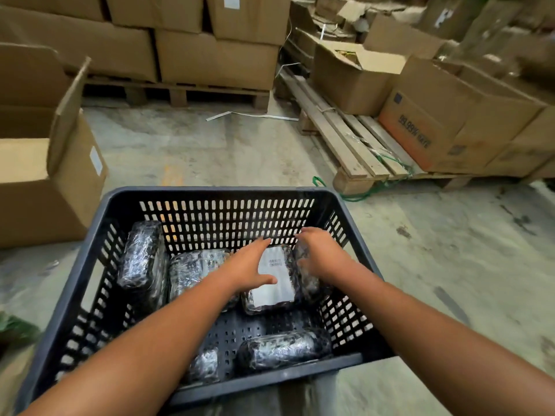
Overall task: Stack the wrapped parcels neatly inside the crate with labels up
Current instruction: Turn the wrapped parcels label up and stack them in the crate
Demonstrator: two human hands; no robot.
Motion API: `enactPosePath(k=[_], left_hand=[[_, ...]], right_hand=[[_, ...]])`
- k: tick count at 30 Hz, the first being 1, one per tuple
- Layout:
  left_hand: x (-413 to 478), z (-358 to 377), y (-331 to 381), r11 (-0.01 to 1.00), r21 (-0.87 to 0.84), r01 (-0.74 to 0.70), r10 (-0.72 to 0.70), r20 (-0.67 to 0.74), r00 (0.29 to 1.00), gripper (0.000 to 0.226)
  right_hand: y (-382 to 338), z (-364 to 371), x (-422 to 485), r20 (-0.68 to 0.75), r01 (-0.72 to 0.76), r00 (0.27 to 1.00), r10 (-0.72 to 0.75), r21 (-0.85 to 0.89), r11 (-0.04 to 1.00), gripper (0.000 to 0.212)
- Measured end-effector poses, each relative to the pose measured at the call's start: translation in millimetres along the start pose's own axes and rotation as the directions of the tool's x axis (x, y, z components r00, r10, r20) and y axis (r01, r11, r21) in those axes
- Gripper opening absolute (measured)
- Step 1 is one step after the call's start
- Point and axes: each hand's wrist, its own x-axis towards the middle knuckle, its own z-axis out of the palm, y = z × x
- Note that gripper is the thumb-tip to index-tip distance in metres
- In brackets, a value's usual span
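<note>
A dark slotted plastic crate (210, 192) stands on the floor in front of me with several black parcels in shiny wrap inside. One parcel (277, 283) lies at the far right with its white barcode label facing up. My left hand (250, 265) lies flat on its left side, fingers spread, thumb across the label. My right hand (319, 252) rests on its right edge against another wrapped parcel (309, 280). A parcel (141, 253) leans on the left wall, another (195, 271) lies beside it, and two parcels (283, 349) (205, 366) lie near the front wall.
An open cardboard box (54, 175) stands left of the crate. Stacked cartons on wooden pallets (345, 139) line the back and right. A green cord (360, 193) trails off the pallet corner near the crate. A white strap (252, 115) lies on the concrete floor.
</note>
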Motion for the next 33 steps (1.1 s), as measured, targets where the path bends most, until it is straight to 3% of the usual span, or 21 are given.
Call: enactPosePath(k=[3, 10, 14, 20, 23, 25, 29, 33], left_hand=[[4.4, 9.3, 15.3, 1.000, -0.009, -0.022, 0.022, 0.036, 0.999, 0.113], [-1.8, 39.6, 21.3, 0.997, 0.070, -0.034, 0.026, 0.119, 0.993, 0.117], [-7.4, 45.7, 10.1, 0.980, 0.199, -0.007, -0.038, 0.222, 0.974, 0.114], [-14.7, 47.0, -2.9, 0.949, 0.311, -0.051, -0.041, 0.284, 0.958, 0.099], [-15.1, 47.5, -4.2, 0.952, 0.302, -0.041, -0.048, 0.283, 0.958, 0.101], [-14.8, 47.6, -4.3, 0.955, 0.294, -0.039, -0.047, 0.281, 0.959, 0.103], [-13.7, 46.2, -7.2, 0.959, 0.278, -0.051, -0.032, 0.285, 0.958, 0.102], [-14.7, 44.3, -6.6, 0.984, 0.172, -0.046, -0.004, 0.278, 0.961, 0.113]], right_hand=[[10.0, -7.3, -13.4, -0.040, -0.081, 0.996, 0.080, -0.016, 0.997, 0.061], [13.8, 10.3, -25.7, 0.018, -0.226, 0.974, 0.225, 0.059, 0.972, 0.103], [16.7, 21.2, -24.3, 0.021, -0.226, 0.974, 0.225, 0.070, 0.972, 0.084], [13.1, 29.0, -22.1, 0.015, -0.264, 0.965, 0.263, 0.061, 0.963, 0.108], [16.8, 29.7, -21.7, -0.012, -0.218, 0.976, 0.218, -0.079, 0.973, 0.090], [15.6, 32.4, -20.6, 0.017, -0.196, 0.980, 0.200, -0.132, 0.972, 0.097], [10.1, 35.6, -17.6, 0.046, -0.199, 0.979, 0.198, 0.002, 0.980, 0.099], [16.8, 27.6, -16.2, -0.022, -0.204, 0.978, 0.208, 0.121, 0.971, 0.077]])
